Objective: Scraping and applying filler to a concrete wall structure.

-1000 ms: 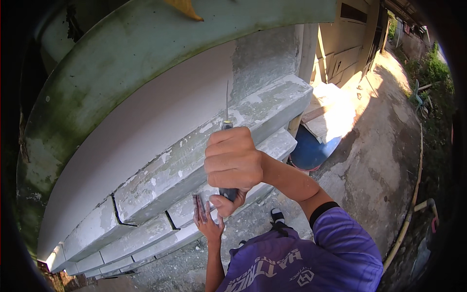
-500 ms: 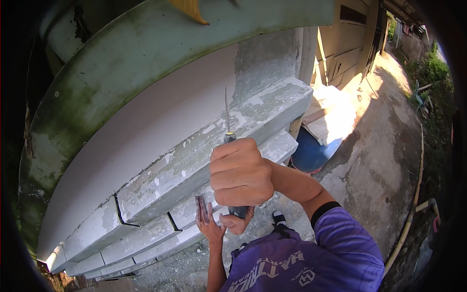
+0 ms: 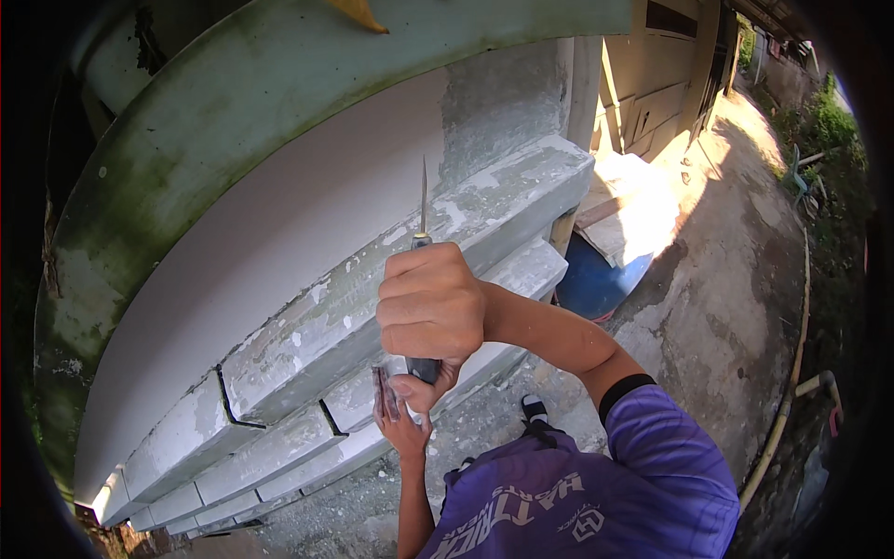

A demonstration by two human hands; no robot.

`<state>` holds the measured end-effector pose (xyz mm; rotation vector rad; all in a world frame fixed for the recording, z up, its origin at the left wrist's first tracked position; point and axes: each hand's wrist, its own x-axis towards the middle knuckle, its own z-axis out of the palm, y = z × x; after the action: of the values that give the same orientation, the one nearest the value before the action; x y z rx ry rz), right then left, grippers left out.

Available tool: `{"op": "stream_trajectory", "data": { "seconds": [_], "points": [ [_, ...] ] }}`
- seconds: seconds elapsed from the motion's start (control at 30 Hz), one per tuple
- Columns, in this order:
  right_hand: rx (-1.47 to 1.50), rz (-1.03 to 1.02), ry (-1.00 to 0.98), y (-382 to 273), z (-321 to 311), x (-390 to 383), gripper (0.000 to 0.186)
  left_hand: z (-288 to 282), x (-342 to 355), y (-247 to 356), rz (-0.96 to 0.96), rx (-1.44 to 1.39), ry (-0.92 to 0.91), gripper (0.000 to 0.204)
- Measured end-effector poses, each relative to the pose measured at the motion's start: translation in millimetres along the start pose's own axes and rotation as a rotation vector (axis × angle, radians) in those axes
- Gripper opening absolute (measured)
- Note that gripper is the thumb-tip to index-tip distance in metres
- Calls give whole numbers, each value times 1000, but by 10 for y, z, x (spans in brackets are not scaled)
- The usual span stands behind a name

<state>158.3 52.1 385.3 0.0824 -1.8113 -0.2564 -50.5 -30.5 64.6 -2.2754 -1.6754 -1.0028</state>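
My right hand (image 3: 428, 303) is closed in a fist round the dark handle (image 3: 424, 369) of a tool. Its thin metal blade (image 3: 424, 197) rises from a pale yellowish collar, looking very narrow from this angle, and overlaps the top of the upper ledge (image 3: 307, 331). Below and behind that fist, my left hand (image 3: 404, 433) is by the lower ledge (image 3: 358, 399), its fingers stretched out. Those fingers look dark and smudged; the right hand partly covers them, and I cannot tell whether they touch the ledge.
Grey-white paint is patchy on the stepped ledges, with dark grooves (image 3: 332, 419) across them. A mossy green curved panel (image 3: 186, 140) overhangs the pale wall (image 3: 279, 205). At right, a blue container (image 3: 601, 279) stands under boards on the concrete path (image 3: 708, 326). A pipe (image 3: 790, 410) edges it.
My right hand has moved slightly left and up with the tool. The left hand stays in nearly the same place, and the view has shifted a little.
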Motion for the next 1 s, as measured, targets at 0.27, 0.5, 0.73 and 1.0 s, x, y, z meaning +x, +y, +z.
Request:
{"op": "stream_trajectory", "data": {
  "seconds": [0.27, 0.5, 0.73, 1.0],
  "points": [
    [14, -11, 5, -12, -4, 21, 28, 40, -73, -54, -2, 6, 20, 65],
    [-86, 31, -5, 133, -90, -43, 28, 3, -27, 25, 4, 4, 8, 68],
    [-158, 64, -27, 238, -144, -112, 31, 28, 5, 15, -9, 9, 6, 68],
    [-267, 140, 19, 400, -272, -232, 28, -25, 33, 49, 17, -14, 8, 71]
  ]
}}
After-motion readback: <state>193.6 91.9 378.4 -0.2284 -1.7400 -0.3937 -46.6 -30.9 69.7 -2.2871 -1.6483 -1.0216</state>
